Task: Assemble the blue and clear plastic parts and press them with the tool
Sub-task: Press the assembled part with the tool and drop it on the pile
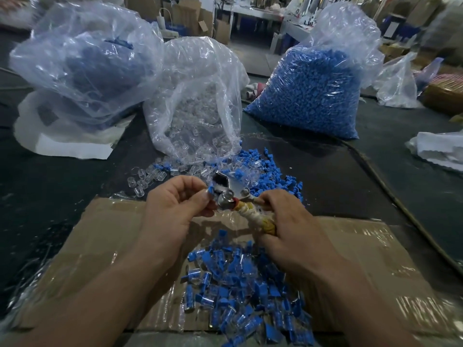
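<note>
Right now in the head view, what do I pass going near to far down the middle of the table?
Pile of assembled blue-and-clear parts on the cardboard → press tool → loose blue and clear parts → open bag of clear parts.

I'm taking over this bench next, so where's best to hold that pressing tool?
Grip the tape-wrapped handles, coming from the near right as the right hand does; the metal head points far-left and must stay free for pressing.
</note>
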The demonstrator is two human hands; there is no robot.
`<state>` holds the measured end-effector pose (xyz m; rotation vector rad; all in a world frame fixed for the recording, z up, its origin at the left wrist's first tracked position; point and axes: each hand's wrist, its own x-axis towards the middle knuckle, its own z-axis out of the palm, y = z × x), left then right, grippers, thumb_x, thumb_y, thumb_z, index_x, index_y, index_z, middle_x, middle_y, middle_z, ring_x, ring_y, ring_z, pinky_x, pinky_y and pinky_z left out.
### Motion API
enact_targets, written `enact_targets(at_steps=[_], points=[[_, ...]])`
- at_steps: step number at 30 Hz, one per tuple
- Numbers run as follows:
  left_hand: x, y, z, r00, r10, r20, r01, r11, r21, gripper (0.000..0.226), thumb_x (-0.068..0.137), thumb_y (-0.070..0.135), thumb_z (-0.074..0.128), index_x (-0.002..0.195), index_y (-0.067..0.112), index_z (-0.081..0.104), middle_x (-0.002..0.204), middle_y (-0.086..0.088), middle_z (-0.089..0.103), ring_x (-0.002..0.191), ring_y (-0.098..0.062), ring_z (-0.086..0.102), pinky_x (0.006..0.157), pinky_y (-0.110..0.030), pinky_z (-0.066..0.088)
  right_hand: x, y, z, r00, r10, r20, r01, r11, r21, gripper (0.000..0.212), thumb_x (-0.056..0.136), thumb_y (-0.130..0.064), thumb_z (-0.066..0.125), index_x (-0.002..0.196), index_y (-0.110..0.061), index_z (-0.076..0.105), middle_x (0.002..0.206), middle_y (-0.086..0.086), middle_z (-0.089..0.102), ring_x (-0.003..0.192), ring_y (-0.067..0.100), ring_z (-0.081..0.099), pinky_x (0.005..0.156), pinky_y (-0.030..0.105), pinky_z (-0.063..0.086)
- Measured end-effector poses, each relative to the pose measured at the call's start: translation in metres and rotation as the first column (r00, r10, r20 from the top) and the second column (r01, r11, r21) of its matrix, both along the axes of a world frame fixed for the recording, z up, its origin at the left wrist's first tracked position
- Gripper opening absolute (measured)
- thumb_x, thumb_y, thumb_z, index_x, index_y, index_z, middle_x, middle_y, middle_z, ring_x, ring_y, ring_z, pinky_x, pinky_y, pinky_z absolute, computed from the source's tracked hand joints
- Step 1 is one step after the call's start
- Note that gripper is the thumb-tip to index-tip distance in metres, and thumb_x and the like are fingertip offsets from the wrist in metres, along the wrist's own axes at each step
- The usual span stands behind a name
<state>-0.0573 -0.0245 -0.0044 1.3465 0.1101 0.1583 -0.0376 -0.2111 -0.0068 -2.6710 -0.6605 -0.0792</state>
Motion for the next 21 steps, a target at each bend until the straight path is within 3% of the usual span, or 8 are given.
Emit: enact_targets(at_steps=[5,10,16,21], points=[[-0.0004,-0.0007,0.0008,1.000,-0.008,0.020,0.008,1.000,0.008,0.009,0.077,-0.004,0.056,0.077,0.005,0.061,0.062,-0.003,0.067,0.057,-0.012,0.063,0.052,-0.017,0.053,0.0000,0.0007,0.0015,0.999,0.014,-0.031,-0.014,1.000,-0.001,0.037,0.080,-0.030,0.057,0.111,-0.031,0.037,0.099,-0.012,0.037,0.087,0.002,0.032,0.070,0.017,0.027],[-0.0009,-0.0026,-0.0010,0.999,0.000,0.048,-0.002,0.998,0.055,0.012,0.077,-0.006,0.057,0.076,0.006,0.060,0.064,-0.004,0.067,0.059,-0.015,0.063,0.055,-0.017,0.053,0.0004,0.0001,0.0026,0.999,0.019,-0.026,-0.020,1.000,-0.020,0.037,0.079,-0.028,0.057,0.113,-0.029,0.041,0.093,-0.013,0.037,0.084,0.004,0.033,0.066,0.018,0.028],[-0.0033,-0.0047,-0.0002,0.995,0.023,0.102,-0.041,0.983,0.179,0.012,0.079,-0.006,0.057,0.077,0.006,0.060,0.064,-0.002,0.066,0.059,-0.011,0.062,0.055,-0.014,0.051,-0.0002,0.0006,0.0025,1.000,0.011,-0.016,-0.011,1.000,-0.011,0.033,0.076,-0.024,0.060,0.094,-0.035,0.035,0.081,-0.018,0.036,0.075,0.001,0.035,0.062,0.013,0.028],[-0.0039,-0.0041,0.0005,0.992,0.036,0.118,-0.060,0.977,0.205,0.013,0.080,-0.005,0.056,0.077,0.007,0.060,0.067,-0.008,0.065,0.061,-0.012,0.063,0.056,-0.014,0.051,-0.0008,0.0020,0.0033,1.000,0.004,0.010,-0.003,1.000,-0.010,0.033,0.073,-0.021,0.060,0.090,-0.034,0.036,0.076,-0.018,0.036,0.070,-0.002,0.036,0.059,0.013,0.025]])
